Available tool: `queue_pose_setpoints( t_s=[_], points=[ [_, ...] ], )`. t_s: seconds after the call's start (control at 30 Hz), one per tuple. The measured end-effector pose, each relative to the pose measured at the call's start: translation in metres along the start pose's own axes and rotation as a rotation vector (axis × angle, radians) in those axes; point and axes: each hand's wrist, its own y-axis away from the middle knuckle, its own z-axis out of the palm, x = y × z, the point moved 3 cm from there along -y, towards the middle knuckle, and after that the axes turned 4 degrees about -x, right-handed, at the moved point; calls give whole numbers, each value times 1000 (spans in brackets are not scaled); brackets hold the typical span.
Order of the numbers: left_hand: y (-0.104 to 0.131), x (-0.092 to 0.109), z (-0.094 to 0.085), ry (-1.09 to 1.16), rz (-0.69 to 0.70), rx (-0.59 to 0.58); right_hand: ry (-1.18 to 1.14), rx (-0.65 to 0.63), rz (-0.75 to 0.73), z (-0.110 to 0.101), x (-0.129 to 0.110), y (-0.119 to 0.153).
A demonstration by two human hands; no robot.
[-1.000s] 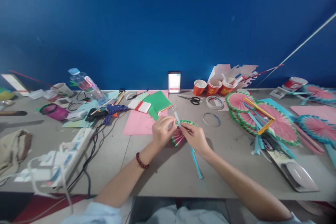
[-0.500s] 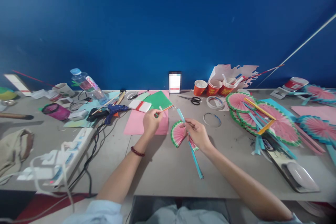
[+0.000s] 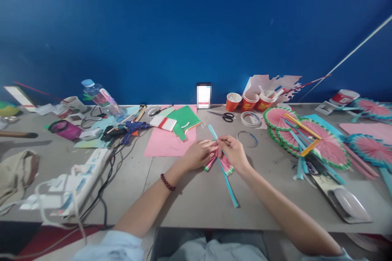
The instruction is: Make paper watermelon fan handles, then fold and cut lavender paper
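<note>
A pleated paper fan in watermelon pink with a green and white edge point(image 3: 227, 165) is spread on the table, partly covered by my hands. A folded light-blue paper strip point(image 3: 229, 189) runs lengthwise over its middle and sticks out at both ends. My right hand point(image 3: 235, 154) pinches the strip near its upper part, thumb and fingers together. From the other side, my left hand point(image 3: 198, 155) bends its fingers over the fan's left half and grips the pleats near the strip. Its fingertips are partly hidden.
Behind my hands lie pink paper point(image 3: 159, 146), green paper point(image 3: 188, 116) and black scissors point(image 3: 226, 116). Finished watermelon fans point(image 3: 329, 142) are heaped at right, beside paper cups point(image 3: 249, 101). A glue gun point(image 3: 133, 130), cables and a power strip point(image 3: 87, 183) occupy the left.
My left hand has come from the green paper, where it pinched something small, rightward and down onto the fan. A small white strip now shows on the green paper. My right hand has barely shifted.
</note>
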Motion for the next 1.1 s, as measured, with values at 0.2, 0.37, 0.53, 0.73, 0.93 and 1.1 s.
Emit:
queue_pose_setpoints(
  t_s=[0.2,0.37,0.53,0.73,0.93,1.1],
  points=[
    [6,-6,-5,-202,-150,41,63,46,-27,-8,-7,0],
    [6,-9,-5,-353,-260,121,156,86,-75,-23,-20,-5],
    [6,0,-8,-206,-167,222,488,95,-141,-38,-38,-6],
    [6,4,-1,-87,17,75,739,25,-188,-50,-36,7],
    [3,3,-1,-58,13,56,904,-87,-149,-74,-13,20],
    [3,2,-2,-38,11,102,1015,-206,-134,-86,-7,27]
  ],
)
